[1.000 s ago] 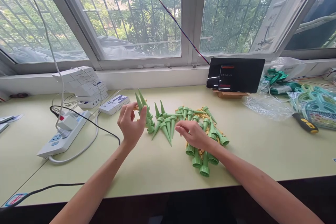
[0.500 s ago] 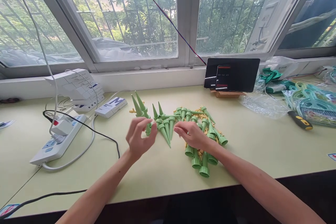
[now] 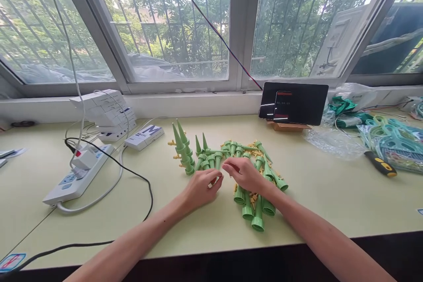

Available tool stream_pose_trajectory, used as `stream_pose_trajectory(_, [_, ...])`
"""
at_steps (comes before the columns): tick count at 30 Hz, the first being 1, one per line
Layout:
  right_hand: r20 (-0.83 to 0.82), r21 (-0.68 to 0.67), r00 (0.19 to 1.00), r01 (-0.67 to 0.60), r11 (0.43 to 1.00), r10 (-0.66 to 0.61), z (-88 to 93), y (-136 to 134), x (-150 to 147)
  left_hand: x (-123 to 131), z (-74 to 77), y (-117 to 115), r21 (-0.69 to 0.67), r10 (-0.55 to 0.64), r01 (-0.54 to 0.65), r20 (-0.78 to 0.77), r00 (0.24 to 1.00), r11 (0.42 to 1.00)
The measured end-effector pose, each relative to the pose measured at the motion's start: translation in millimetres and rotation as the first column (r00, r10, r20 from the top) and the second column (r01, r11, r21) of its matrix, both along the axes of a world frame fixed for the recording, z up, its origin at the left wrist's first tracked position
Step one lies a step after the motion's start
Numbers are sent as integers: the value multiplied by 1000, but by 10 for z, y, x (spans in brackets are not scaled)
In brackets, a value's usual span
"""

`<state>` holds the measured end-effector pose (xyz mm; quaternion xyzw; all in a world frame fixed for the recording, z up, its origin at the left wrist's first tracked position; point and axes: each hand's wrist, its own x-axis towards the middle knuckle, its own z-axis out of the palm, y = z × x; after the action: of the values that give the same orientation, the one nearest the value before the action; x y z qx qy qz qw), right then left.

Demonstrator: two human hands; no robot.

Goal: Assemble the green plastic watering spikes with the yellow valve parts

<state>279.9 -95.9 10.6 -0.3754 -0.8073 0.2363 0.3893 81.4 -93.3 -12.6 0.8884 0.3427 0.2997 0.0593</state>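
My left hand (image 3: pixel 202 188) is closed with thumb and fingers pinched, just in front of a few green plant watering spikes (image 3: pixel 210 158) lying on the table. My right hand (image 3: pixel 246 173) hovers close beside it, its fingertips curled together. Whatever is in either pinch is hidden or too small to make out. Under and around my right hand lies a pile of green watering spikes (image 3: pixel 257 221) mixed with small yellow valves (image 3: pixel 253 201). Left of my hands, several spikes with yellow valves fitted (image 3: pixel 185 150) stand upright in a cluster, points up.
A white power strip (image 3: pixel 77 180) with cables and a white box (image 3: pixel 144 136) are on the left. A tablet (image 3: pixel 306 103) leans at the back with a phone before it. A black-and-yellow screwdriver handle (image 3: pixel 380 163) and bagged green items (image 3: pixel 393 136) lie right.
My left hand has moved right and nearer, away from the upright spikes to beside my right hand, its fingers closing together. My right hand has stayed almost in place. The view has tilted slightly.
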Motion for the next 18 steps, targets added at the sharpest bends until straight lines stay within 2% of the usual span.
stream_pose_trajectory(4, [15, -3, 1000, -3, 1000, 3, -22, 15, 4, -8, -13, 37, -30, 195, -194, 41, 980, 980])
stream_pose_trajectory(8, [26, 3, 1000, -5, 1000, 5, -44, 23, 10, 2, 6, 45, -49, 296, -295, 1, 955, 954])
stream_pose_trajectory(11, [39, 6, 999, 1, 1000, -2, -53, 29, 15, 9, 28, 40, -67, 319, -322, -48, 946, 944])
stream_pose_trajectory(18, [49, 30, 999, -2, 1000, 1, -57, 39, 22, 3, 53, 47, -101, 287, -292, -62, 956, 951])
